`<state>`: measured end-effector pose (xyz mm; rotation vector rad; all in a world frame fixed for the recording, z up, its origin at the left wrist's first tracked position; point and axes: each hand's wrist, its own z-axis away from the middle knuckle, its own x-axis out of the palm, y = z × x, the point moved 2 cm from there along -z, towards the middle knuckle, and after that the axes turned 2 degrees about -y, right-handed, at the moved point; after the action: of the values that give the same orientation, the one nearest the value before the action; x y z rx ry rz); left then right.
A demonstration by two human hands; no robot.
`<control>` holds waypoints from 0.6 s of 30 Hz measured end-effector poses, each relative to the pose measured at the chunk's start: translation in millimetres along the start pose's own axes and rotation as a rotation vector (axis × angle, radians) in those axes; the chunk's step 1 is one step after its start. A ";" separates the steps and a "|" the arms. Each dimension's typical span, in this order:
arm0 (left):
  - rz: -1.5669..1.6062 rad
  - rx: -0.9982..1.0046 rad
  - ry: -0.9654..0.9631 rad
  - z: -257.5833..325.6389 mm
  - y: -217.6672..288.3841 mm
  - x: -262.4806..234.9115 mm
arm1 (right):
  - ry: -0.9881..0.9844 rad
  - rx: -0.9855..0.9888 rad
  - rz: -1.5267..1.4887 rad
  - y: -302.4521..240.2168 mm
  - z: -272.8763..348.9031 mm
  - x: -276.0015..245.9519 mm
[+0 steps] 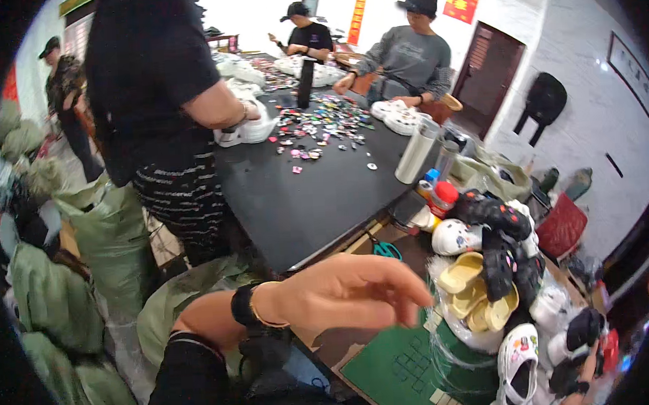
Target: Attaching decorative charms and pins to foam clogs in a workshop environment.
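My left hand (344, 293) reaches across the lower middle, wearing a black watch and a thin gold band. Its fingers curve loosely, and nothing shows in them. Beyond its fingertips lies a pile of clogs: pale yellow clogs (462, 272), black clogs (499, 263) and a white clog (455, 237) with charms. Closer to me, another white charm-covered clog (520, 364) stands by the green mat (392, 367). At the far lower right my right hand (588, 368), banded in black at the wrist, is near dark and red items; its fingers are too small and blurred to read.
Teal-handled scissors (386, 250) lie beside the black table (295, 211), which holds scattered colourful charms (327, 122). A red-lidded jar (443, 196) and a metal tumbler (417, 151) stand near its right edge. Several people work around it. Green sacks (110, 247) fill the left.
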<state>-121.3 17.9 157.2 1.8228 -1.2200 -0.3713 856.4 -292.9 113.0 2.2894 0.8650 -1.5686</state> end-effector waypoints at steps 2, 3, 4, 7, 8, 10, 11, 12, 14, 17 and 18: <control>-0.041 0.217 -0.183 -24.2 21.3 28.7 | -0.029 0.067 0.047 -21.0 -32.7 21.4; 0.001 0.253 -0.237 -28.7 37.6 39.4 | -0.022 0.108 0.090 -32.7 -43.8 12.7; -0.007 0.183 -0.359 -85.2 34.9 97.9 | -0.099 0.221 0.056 -35.5 2.5 66.4; -0.013 0.163 -0.263 -88.0 21.0 82.2 | -0.155 0.056 0.117 -118.0 21.0 53.1; -0.013 0.180 -0.241 -81.6 21.8 78.6 | -0.150 -0.009 0.141 -142.0 26.4 37.1; -0.015 0.193 -0.199 -76.4 21.2 77.6 | -0.157 -0.135 0.185 -183.8 43.2 10.5; -0.007 0.212 -0.202 -73.2 22.6 74.5 | -0.149 -0.137 0.191 -188.1 49.1 2.7; 0.000 0.227 -0.206 -72.1 23.1 73.1 | -0.140 -0.144 0.182 -190.9 54.9 -2.9; 0.009 0.247 -0.218 -75.4 21.9 72.9 | -0.128 -0.156 0.157 -194.5 63.4 -7.1; 0.022 0.270 -0.244 -86.8 16.4 74.9 | -0.113 -0.165 0.114 -195.2 72.2 -8.8; 0.026 0.280 -0.257 -91.4 13.3 76.3 | -0.105 -0.165 0.098 -194.7 75.7 -10.4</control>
<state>-33.2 -3.0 235.8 2.0399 -1.5350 -0.4488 681.1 -178.9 118.3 2.0836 0.8104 -1.5018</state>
